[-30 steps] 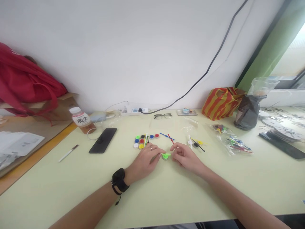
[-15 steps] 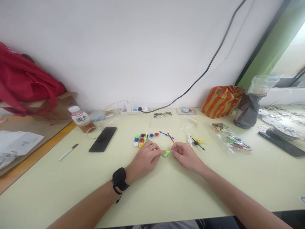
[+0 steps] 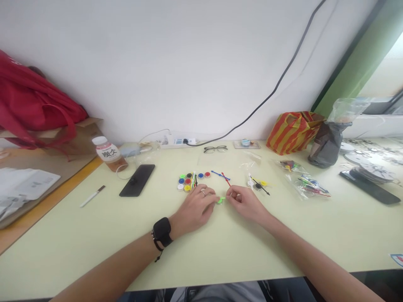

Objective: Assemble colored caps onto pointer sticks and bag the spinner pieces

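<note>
A small green disc with a clear base (image 3: pixel 220 202) rests on the table between my hands. My left hand (image 3: pixel 195 207) has its fingers closed in against the disc's left side, hiding part of it. From the disc's top a short green pointer (image 3: pixel 223 198) reaches toward my right hand (image 3: pixel 245 203), whose thumb and fingertips are pinched together at its end. Just beyond my hands, a blue arrow (image 3: pixel 217 173) and a red arrow (image 3: pixel 225 178) lie crossed. Several coloured discs (image 3: pixel 188 181) sit above my left hand, with white and black arrows (image 3: pixel 193 179) over them.
Right of my right hand lie a black arrow (image 3: pixel 264 190) and a yellow disc (image 3: pixel 263 183). Farther right are plastic bags of coloured parts (image 3: pixel 310 186). A phone (image 3: pixel 137 180), a bottle (image 3: pixel 108 154) and a pen (image 3: pixel 92 196) are on the left. Eyeglasses (image 3: pixel 215 149) lie at the back.
The view has shifted slightly. My left fingers have drawn in a little over the green disc; my right hand keeps its pinch at the pointer's end.
</note>
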Demonstrator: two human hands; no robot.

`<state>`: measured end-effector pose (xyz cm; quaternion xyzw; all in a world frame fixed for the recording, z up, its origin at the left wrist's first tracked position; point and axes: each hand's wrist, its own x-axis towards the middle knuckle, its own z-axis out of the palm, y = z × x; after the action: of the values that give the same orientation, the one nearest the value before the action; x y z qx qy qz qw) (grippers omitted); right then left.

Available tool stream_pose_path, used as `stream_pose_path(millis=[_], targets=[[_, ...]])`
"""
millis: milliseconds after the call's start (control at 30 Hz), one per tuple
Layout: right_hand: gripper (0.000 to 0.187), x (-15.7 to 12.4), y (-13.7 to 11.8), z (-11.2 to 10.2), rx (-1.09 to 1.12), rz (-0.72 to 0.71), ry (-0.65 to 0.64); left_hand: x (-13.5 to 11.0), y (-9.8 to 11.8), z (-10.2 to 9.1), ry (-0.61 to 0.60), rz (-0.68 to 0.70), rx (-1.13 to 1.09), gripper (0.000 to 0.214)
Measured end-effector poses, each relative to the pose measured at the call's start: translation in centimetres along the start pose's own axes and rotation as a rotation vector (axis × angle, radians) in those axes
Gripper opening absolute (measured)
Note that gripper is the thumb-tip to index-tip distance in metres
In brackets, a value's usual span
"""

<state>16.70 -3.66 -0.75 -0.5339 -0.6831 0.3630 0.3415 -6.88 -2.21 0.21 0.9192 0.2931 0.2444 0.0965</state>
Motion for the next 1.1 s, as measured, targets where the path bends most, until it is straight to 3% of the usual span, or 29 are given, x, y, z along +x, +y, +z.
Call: stream_pose_path(millis=[167,300,367,467,567,633,767,967,1100], targets=[[0.016,-0.4,-0.4,-0.2,-0.055,0.001,0.023,0.0,-0.6,-0.6,0.108,-0.099,-0.132,0.034],[0.048,-0.8,-0.7,-0.5,-0.050,0.004,0.057,0.2,-1.4,-0.9,0.232,-0.209,-0.147,0.029],[0.059,-0.9,-0.8,-0.7,-0.041,0.016,0.085,0.3,-1.6,-0.9,0.235,-0.226,-0.149,0.027],[0.039,-0.9,-1.3,-1.0,-0.035,0.065,0.062,0.3,-1.5,-0.8,0.227,-0.217,-0.139,0.028],[0.067,-1.0,-1.9,-1.5,0.079,0.136,-0.040,0.2,-1.4,-0.7,0.236,-0.212,-0.120,0.029],[0.072,-0.9,-2.1,-1.8,0.159,0.124,0.009,0.2,-1.3,-0.7,0.245,-0.212,-0.115,0.029],[0.069,-0.6,-1.8,-2.2,0.114,0.080,0.162,0.2,-1.2,-0.8,0.242,-0.209,-0.128,0.028],[0.045,0.0,-0.5,-2.1,-0.201,-0.144,0.179,0.2,-1.2,-0.8,0.249,-0.203,-0.138,0.028],[0.040,0.2,0.4,-1.7,-0.295,-0.241,0.132,0.2,-1.1,-0.8,0.260,-0.197,-0.144,0.028]])
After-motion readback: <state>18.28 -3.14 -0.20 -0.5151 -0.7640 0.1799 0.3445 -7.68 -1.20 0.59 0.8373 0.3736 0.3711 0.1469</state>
